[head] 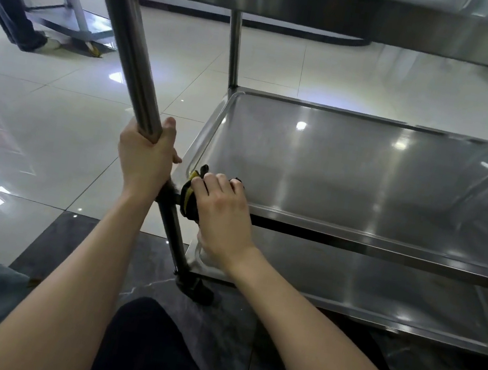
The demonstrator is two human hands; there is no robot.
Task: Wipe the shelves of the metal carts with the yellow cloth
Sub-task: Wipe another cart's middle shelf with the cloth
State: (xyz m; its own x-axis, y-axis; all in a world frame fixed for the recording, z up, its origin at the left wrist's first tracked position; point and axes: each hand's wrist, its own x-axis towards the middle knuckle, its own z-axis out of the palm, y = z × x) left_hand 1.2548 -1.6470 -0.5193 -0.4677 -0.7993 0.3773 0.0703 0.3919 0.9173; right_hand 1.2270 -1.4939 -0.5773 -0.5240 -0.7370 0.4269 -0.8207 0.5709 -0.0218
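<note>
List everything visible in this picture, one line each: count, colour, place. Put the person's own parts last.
near cart: one, silver steel, fills the right side; three shelves in view.
post: one, silver, near-left corner of that cart.
yellow cloth: one, yellow and dark, near-left corner of the middle shelf.
caster: one, black, foot of the post.
far cart: one, silver, upper left.
other person: one, dark trousers, legs only, upper left.
floor: one, pale tiles, dark strip nearest the camera.
knee: one, dark trousers, bottom centre.
left hand: one, grips the post.
right hand: one, holds the yellow cloth on the middle shelf.
</note>
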